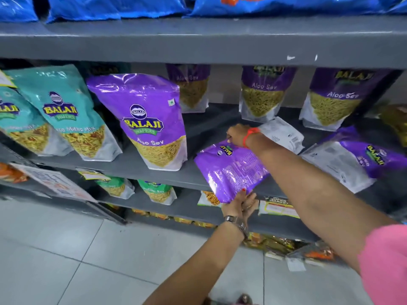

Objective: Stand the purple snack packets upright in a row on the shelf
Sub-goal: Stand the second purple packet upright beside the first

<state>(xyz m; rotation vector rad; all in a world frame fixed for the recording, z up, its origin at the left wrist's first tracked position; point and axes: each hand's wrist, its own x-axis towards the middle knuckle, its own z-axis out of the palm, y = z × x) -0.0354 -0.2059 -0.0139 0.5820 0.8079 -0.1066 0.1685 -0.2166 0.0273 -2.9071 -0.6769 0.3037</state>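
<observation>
A purple snack packet (229, 170) lies tilted over the front edge of the grey shelf (136, 166), back side up. My right hand (239, 135) grips its far end and my left hand (241, 204) holds its near end from below. One purple packet (146, 119) stands upright at the shelf front, left of the held one. Three more purple packets (262, 93) stand at the back. Another purple packet (361, 157) lies flat to the right, and a further packet (284, 134) lies with its white back up behind my right wrist.
Teal snack packets (63, 111) lean at the left end of the same shelf. Blue bags (114, 7) fill the shelf above. Green packets (157, 192) and price labels sit on the lower shelf. Pale floor tiles (66, 249) lie below.
</observation>
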